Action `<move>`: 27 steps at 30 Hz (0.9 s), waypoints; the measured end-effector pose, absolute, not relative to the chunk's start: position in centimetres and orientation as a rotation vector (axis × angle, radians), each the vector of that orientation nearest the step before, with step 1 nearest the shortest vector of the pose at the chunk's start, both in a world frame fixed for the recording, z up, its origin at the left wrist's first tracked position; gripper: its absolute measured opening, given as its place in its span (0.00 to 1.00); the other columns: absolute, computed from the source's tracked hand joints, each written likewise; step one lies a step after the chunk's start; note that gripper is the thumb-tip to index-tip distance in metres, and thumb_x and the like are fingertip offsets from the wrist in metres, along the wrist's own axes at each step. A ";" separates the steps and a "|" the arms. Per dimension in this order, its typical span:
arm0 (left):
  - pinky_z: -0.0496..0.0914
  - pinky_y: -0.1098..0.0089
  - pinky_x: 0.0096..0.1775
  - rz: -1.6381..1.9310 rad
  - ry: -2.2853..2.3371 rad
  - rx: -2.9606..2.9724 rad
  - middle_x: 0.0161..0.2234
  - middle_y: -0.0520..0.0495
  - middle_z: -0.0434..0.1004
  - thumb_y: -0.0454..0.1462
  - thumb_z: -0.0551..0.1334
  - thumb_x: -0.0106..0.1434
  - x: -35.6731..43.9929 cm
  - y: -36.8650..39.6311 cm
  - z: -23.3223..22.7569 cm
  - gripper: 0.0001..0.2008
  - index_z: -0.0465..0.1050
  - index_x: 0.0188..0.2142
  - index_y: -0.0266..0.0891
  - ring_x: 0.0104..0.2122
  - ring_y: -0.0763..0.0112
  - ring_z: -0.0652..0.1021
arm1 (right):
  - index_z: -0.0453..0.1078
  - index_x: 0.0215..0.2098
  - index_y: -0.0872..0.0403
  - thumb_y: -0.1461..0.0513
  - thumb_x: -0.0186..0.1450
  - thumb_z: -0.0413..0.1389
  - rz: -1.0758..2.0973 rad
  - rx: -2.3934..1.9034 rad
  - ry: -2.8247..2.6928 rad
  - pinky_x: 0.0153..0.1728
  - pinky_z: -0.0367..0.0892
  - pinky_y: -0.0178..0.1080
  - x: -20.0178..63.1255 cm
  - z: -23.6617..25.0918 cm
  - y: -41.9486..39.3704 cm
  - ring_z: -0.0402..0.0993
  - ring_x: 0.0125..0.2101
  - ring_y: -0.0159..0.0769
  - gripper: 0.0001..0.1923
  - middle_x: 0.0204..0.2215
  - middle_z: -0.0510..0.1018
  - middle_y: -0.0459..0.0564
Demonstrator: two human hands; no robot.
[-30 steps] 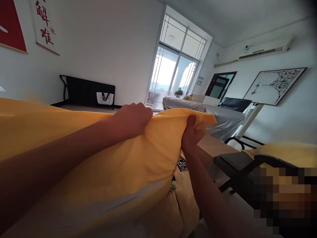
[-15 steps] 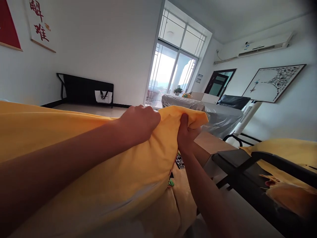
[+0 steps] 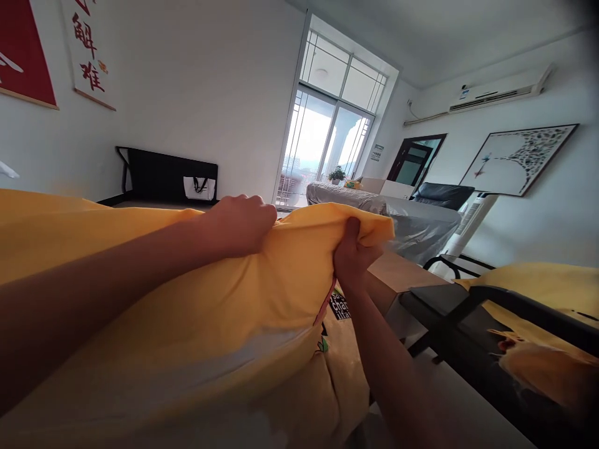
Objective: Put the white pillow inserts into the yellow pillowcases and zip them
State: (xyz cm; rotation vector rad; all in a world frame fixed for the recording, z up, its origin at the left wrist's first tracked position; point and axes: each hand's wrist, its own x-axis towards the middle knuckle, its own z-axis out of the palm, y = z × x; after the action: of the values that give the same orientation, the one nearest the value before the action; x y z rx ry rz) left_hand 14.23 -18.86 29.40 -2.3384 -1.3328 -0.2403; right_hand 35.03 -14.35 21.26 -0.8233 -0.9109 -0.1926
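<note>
1. On the far left wall a red poster (image 3: pixel 21 59) is cut off by the frame edge, and the white calligraphy scroll (image 3: pixel 91 56) beside it loses its top the same way.
2. A black folding table (image 3: pixel 168 178) lies on its side against the wall; its lower part is hidden behind the cloth, and a white bag (image 3: pixel 199 187) leans against it.
3. The yellow pillowcase (image 3: pixel 154 299) fills the lower left, raised in front of the person; its bottom runs out of view, and a paler filling shows faintly through the cloth.
4. The left hand (image 3: pixel 241 224) is closed in a fist, bunching the pillowcase's top edge; its fingertips are curled away and cannot be seen.
5. The right hand (image 3: pixel 353 252) pinches the far corner of the same edge between thumb and fingers, just beside the left hand.
6. Below the hands a printed label (image 3: pixel 340 307) peeks out, only partly readable.
7. Behind stands a glass balcony door (image 3: pixel 322 146), then a sofa under a grey cover (image 3: pixel 402 218).
8. At right a black frame (image 3: pixel 468 318) carries more yellow fabric (image 3: pixel 538 287), blurred in the corner; a framed picture (image 3: pixel 519 159) hangs above.
</note>
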 end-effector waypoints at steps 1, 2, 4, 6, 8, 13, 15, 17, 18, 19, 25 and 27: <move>0.64 0.65 0.33 -0.227 -1.339 -2.265 0.30 0.41 0.73 0.32 0.53 0.53 13.9 -18.9 29.2 0.15 0.74 0.39 0.39 0.34 0.59 0.75 | 0.68 0.26 0.55 0.47 0.59 0.56 -0.211 -0.850 -0.938 0.28 0.67 0.39 35.4 21.4 -14.1 0.70 0.27 0.38 0.19 0.20 0.69 0.45; 0.63 0.65 0.32 -0.223 -1.340 -2.193 0.28 0.41 0.73 0.33 0.52 0.55 13.6 -19.0 29.0 0.14 0.74 0.37 0.39 0.33 0.58 0.75 | 0.67 0.25 0.54 0.47 0.59 0.55 -0.230 -0.877 -0.960 0.28 0.67 0.40 35.7 21.4 -13.8 0.69 0.26 0.38 0.18 0.19 0.67 0.44; 0.62 0.64 0.29 -0.243 -1.309 -2.083 0.26 0.40 0.72 0.33 0.48 0.59 12.9 -19.1 28.3 0.15 0.73 0.37 0.37 0.29 0.57 0.74 | 0.64 0.22 0.52 0.48 0.59 0.55 -0.280 -0.917 -0.997 0.29 0.66 0.41 36.3 21.4 -13.3 0.66 0.24 0.36 0.18 0.18 0.64 0.43; 0.60 0.63 0.28 -0.260 -1.269 -2.037 0.25 0.39 0.72 0.32 0.45 0.61 12.3 -18.9 27.7 0.17 0.71 0.40 0.35 0.27 0.57 0.74 | 0.62 0.19 0.51 0.49 0.59 0.55 -0.321 -0.935 -1.044 0.32 0.65 0.42 36.7 21.3 -13.0 0.64 0.23 0.35 0.18 0.17 0.60 0.42; 0.60 0.63 0.29 -0.295 -1.291 -2.028 0.24 0.39 0.72 0.33 0.44 0.62 12.1 -18.6 27.3 0.18 0.70 0.42 0.33 0.27 0.56 0.74 | 0.60 0.18 0.50 0.51 0.59 0.56 -0.330 -0.935 -1.103 0.33 0.64 0.43 36.9 21.1 -13.1 0.61 0.23 0.34 0.18 0.16 0.57 0.41; 0.62 0.66 0.34 -0.304 -1.443 -2.265 0.26 0.43 0.73 0.50 0.48 0.63 11.1 -17.7 27.9 0.21 0.70 0.38 0.37 0.29 0.60 0.74 | 0.59 0.18 0.51 0.49 0.57 0.57 -0.307 -0.945 -1.078 0.30 0.63 0.40 38.1 21.0 -12.9 0.60 0.22 0.33 0.19 0.16 0.57 0.40; 0.62 0.68 0.34 -0.262 -1.500 -2.377 0.32 0.43 0.75 0.54 0.49 0.62 9.4 -17.6 28.3 0.23 0.70 0.40 0.39 0.32 0.60 0.74 | 0.61 0.19 0.51 0.47 0.57 0.56 -0.277 -0.948 -1.014 0.28 0.63 0.39 38.7 20.8 -12.2 0.61 0.22 0.33 0.20 0.16 0.60 0.41; 0.63 0.68 0.37 -0.255 -1.622 -2.370 0.41 0.43 0.76 0.53 0.50 0.61 6.7 -17.8 28.5 0.23 0.69 0.45 0.39 0.39 0.59 0.74 | 0.64 0.22 0.53 0.45 0.57 0.56 -0.217 -0.942 -0.978 0.26 0.63 0.38 39.2 20.6 -11.5 0.63 0.23 0.34 0.20 0.18 0.64 0.42; 0.63 0.68 0.39 -0.256 -1.698 -2.342 0.44 0.43 0.75 0.50 0.51 0.62 5.1 -17.9 28.4 0.22 0.69 0.46 0.39 0.42 0.58 0.73 | 0.65 0.24 0.54 0.45 0.57 0.56 -0.179 -0.931 -0.963 0.26 0.64 0.38 39.3 20.3 -11.1 0.65 0.24 0.34 0.20 0.20 0.66 0.43; 0.62 0.68 0.40 -0.255 -1.767 -2.316 0.46 0.43 0.75 0.47 0.51 0.62 3.5 -18.0 28.2 0.20 0.69 0.46 0.38 0.43 0.59 0.73 | 0.67 0.26 0.54 0.45 0.57 0.57 -0.135 -0.919 -0.953 0.26 0.64 0.37 39.3 20.0 -10.9 0.66 0.25 0.34 0.20 0.21 0.69 0.44; 0.61 0.69 0.36 -0.282 -1.749 -2.106 0.39 0.45 0.76 0.37 0.44 0.64 -0.7 -19.3 26.0 0.16 0.68 0.41 0.38 0.37 0.63 0.74 | 0.70 0.37 0.56 0.48 0.51 0.63 0.395 -0.781 -1.137 0.31 0.69 0.37 37.9 17.7 -11.0 0.72 0.32 0.35 0.24 0.32 0.77 0.49; 0.60 0.69 0.36 -0.328 -1.675 -2.066 0.41 0.43 0.75 0.35 0.41 0.65 0.0 -19.9 25.4 0.17 0.66 0.42 0.37 0.37 0.63 0.74 | 0.69 0.39 0.55 0.48 0.52 0.62 0.505 -0.763 -1.218 0.31 0.69 0.37 37.2 17.6 -11.3 0.72 0.31 0.34 0.24 0.32 0.77 0.48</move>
State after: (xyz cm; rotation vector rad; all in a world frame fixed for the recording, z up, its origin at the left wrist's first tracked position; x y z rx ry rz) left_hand -0.01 -19.88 25.45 -2.0658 -1.6749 -0.3279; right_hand 37.16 -11.27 17.60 -0.7635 -1.2178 0.5046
